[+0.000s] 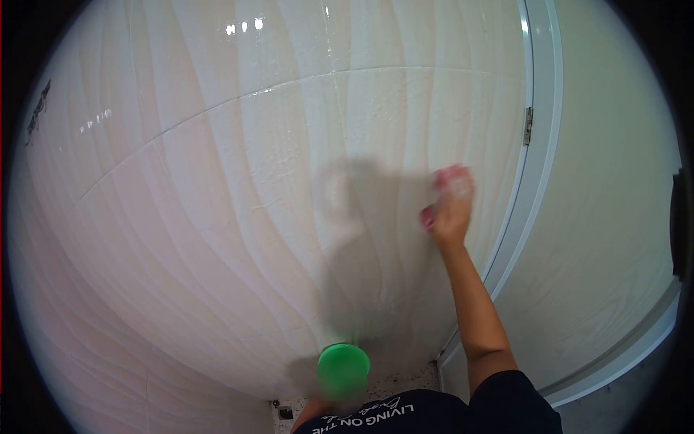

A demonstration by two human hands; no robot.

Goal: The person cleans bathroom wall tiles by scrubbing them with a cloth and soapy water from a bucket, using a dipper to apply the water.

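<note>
A pink cloth or sponge (428, 217) is in my right hand (455, 206), pressed against the wavy-patterned tiled wall (289, 181) near the door frame. Motion blurs the fingers, which are wrapped round the pink thing. Low in the middle, close to my body, a green bowl or tub (344, 365) is held up by my left hand (318, 406). Most of that hand is hidden behind the green bowl and by blur, with only part of it showing at the lower left of the bowl.
A white door frame (543, 145) with a metal hinge (528, 126) borders the wall, beside a pale door (614, 202). Speckled floor (405, 380) shows below, with a dark drain opening (286, 413). A dark fixture (38, 112) is at the far left.
</note>
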